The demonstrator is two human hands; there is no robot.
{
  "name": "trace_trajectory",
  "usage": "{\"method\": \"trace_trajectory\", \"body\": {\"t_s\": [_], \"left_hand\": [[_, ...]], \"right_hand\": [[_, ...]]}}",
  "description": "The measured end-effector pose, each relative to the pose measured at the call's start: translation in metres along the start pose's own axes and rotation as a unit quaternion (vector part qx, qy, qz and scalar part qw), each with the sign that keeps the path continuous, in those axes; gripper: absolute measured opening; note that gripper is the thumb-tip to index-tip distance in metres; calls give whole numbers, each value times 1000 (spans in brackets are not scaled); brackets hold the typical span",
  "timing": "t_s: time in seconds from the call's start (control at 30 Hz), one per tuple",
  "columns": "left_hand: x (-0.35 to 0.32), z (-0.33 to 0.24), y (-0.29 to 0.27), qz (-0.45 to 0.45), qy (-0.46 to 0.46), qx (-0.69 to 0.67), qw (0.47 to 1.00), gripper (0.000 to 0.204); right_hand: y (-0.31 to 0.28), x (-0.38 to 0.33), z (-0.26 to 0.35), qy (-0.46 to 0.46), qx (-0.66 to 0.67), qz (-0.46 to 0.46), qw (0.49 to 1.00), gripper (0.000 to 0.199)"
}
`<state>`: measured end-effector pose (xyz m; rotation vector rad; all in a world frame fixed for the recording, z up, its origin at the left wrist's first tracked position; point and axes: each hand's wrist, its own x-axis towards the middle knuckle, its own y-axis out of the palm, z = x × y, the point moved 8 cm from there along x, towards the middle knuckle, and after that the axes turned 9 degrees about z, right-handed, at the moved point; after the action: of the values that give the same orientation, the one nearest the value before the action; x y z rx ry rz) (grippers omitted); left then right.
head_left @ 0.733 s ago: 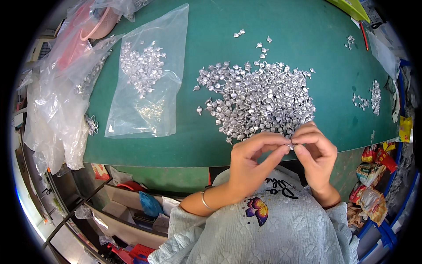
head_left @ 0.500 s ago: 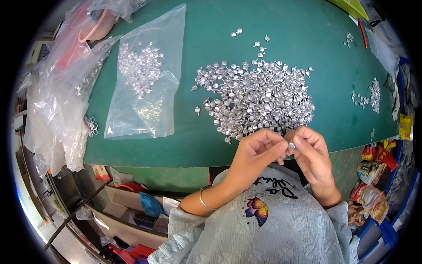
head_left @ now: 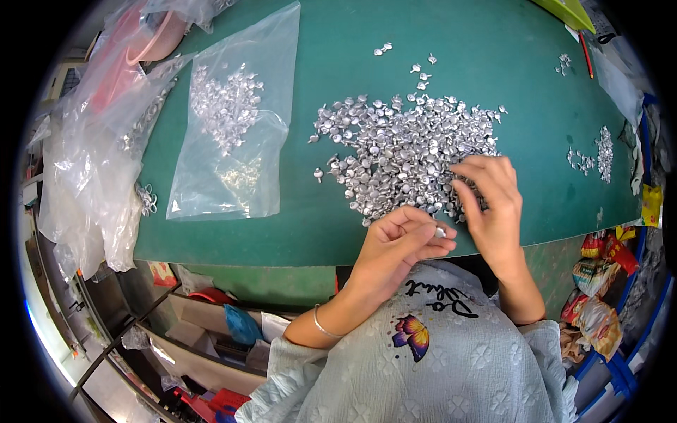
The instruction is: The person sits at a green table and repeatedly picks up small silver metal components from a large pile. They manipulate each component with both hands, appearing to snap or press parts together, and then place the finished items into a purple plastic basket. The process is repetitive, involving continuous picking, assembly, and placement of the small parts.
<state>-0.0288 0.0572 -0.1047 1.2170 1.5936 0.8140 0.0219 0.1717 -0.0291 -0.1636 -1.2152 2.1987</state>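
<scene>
Hands are now separated: in the earlier views both were held together at the table edge around one small silver part, whereas at present the right hand (head_left: 493, 204) is moved out over the near right margin of the large heap of small silver metal parts (head_left: 405, 151), fingers spread and curled down among the pieces, with nothing yet seen pinched between them. The left hand (head_left: 402, 243) is kept at the table edge, its fingertips closed on a single small silver metal piece (head_left: 440, 231), which lies between thumb and forefinger just beside the right wrist. The separation is judged to mean that one handling cycle on the held piece is finished or paused and a further part is being sought from the heap. The heap rests loose on the dark green table mat (head_left: 338, 49), uncontained. To its left a flat clear plastic bag (head_left: 233, 134) is laid on the mat, with a cluster of similar silver parts seen inside its upper half. Further left, crumpled clear plastic bags (head_left: 84, 162) are draped over the table edge, some silver parts visible within. A smaller scatter of silver parts (head_left: 596, 151) is noted at the far right of the mat.
</scene>
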Motion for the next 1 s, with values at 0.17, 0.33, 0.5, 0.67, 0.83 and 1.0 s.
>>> {"method": "trace_trajectory", "body": {"t_s": [0.17, 0.33, 0.5, 0.67, 0.83, 1.0], "left_hand": [[-5, -3, -8, -37, -6, 6, 999, 16], [-11, -13, -8, -53, 49, 80, 994, 19], [-18, -29, -9, -130, 116, 262, 949, 25], [-13, -40, 19, -60, 209, 349, 912, 32], [-14, -41, 32, -43, 196, 376, 905, 22], [-15, -30, 26, -54, 134, 307, 941, 23]], "right_hand": [[21, 3, 10, -44, -70, 29, 996, 22], [21, 3, 12, -74, -80, 18, 994, 18], [5, -2, 21, -88, -28, -9, 996, 16], [-12, -12, 42, -117, -7, 11, 993, 17], [-20, -17, 40, -82, 82, 21, 993, 17], [-19, -23, 30, -34, 220, 35, 974, 16]]}}
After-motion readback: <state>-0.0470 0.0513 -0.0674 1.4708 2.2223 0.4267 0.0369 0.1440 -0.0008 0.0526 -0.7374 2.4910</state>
